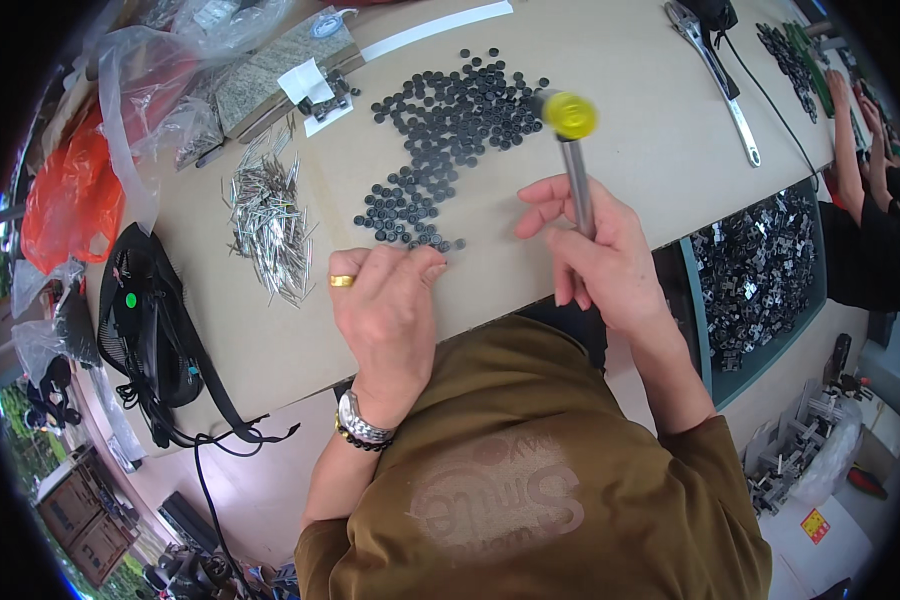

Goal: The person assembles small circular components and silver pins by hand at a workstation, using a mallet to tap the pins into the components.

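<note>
**Hammer raised beside a spread of black discs**

The right hand (595,255) is wrapped around the metal shaft of a small hammer (573,150), fingers curled closed about it and the thumb stretched out toward the left. The forearm comes up from the lower edge and bends at the wrist so the shaft points away from the body. The yellow hammer head sits at the right edge of the pile of black discs (445,140), above the tabletop (620,80).

The left hand (385,300) lies palm down at the near edge of that pile, fingers held close together and bent, their tips pressed to the table right at the nearest discs. Whether they pinch one of the discs cannot be told. A gold ring is on one finger, and a metal wristwatch (362,420) with a beaded band sits at the wrist.

Left of the pile lies a heap of thin metal pins (270,225). Further left from the pins rests a black mesh bag (150,330) with straps. Right of the pile, beyond the hammer hand, a tray of dark metal parts (755,270) stands below the table edge.
</note>
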Demonstrator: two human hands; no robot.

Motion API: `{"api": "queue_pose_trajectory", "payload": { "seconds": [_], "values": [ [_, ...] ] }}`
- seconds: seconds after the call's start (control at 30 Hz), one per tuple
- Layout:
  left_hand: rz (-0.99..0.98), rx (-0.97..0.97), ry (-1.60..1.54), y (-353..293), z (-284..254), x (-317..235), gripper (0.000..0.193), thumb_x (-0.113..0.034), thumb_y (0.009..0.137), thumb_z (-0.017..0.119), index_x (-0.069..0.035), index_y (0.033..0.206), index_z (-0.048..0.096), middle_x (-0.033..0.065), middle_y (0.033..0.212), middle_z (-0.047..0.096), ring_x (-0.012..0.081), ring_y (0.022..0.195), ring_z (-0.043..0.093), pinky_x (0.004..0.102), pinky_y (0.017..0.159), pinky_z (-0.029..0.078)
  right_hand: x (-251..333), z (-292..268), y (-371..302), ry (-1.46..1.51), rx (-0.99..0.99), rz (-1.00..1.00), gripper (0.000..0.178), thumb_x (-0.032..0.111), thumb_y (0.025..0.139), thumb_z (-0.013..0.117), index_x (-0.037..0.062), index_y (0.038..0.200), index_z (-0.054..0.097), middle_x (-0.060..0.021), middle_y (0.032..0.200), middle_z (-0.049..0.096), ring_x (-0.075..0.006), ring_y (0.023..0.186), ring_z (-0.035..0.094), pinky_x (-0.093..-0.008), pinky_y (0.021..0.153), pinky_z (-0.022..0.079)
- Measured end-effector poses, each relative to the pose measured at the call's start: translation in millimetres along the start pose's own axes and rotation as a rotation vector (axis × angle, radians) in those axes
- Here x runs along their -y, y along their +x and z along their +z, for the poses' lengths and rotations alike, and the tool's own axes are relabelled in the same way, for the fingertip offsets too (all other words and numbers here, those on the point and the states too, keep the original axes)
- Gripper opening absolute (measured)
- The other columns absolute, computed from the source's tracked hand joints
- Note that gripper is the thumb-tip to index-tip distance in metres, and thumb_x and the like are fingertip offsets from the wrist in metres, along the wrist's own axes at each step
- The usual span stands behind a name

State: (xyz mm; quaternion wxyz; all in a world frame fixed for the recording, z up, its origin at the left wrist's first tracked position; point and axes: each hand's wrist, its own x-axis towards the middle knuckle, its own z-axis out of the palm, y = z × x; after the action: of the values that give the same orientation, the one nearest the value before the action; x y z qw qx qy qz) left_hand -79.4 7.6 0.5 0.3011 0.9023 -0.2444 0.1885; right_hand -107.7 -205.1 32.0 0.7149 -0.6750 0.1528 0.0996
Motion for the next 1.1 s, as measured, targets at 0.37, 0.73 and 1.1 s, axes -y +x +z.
{"api": "queue_pose_trajectory", "payload": {
  "seconds": [0.37,0.73,1.1],
  "values": [
    [0.009,0.008,-0.104,-10,-3,10,0.022,0.008,0.069,0.077,-0.004,0.086,0.069,0.0054,0.076,0.059,0.0232,0.073,0.052,0.0355,0.068,0.042,-6,47,24,-0.799,-0.023,-0.412,0.020,0.003,0.080,0.074,-0.0019,0.097,0.064,-0.0153,0.088,0.057,-0.0347,0.078,0.060,-0.0430,0.069,0.048],
    [-0.029,0.008,-0.248,-12,-1,18,0.019,0.009,0.071,0.077,-0.002,0.085,0.069,0.0078,0.075,0.056,0.0254,0.071,0.053,0.0366,0.065,0.044,7,60,13,-0.769,-0.003,-0.438,0.013,0.002,0.082,0.075,-0.0003,0.093,0.069,-0.0104,0.078,0.060,-0.0196,0.060,0.055,-0.0336,0.058,0.045],
    [-0.041,-0.030,-0.279,-14,1,19,0.022,0.011,0.072,0.074,-0.001,0.090,0.070,0.0112,0.083,0.062,0.0295,0.077,0.061,0.0390,0.069,0.050,9,69,10,-0.801,0.071,-0.399,0.016,0.008,0.083,0.075,-0.0024,0.088,0.063,-0.0181,0.083,0.062,-0.0393,0.079,0.063,-0.0446,0.069,0.050]
  ]
}}
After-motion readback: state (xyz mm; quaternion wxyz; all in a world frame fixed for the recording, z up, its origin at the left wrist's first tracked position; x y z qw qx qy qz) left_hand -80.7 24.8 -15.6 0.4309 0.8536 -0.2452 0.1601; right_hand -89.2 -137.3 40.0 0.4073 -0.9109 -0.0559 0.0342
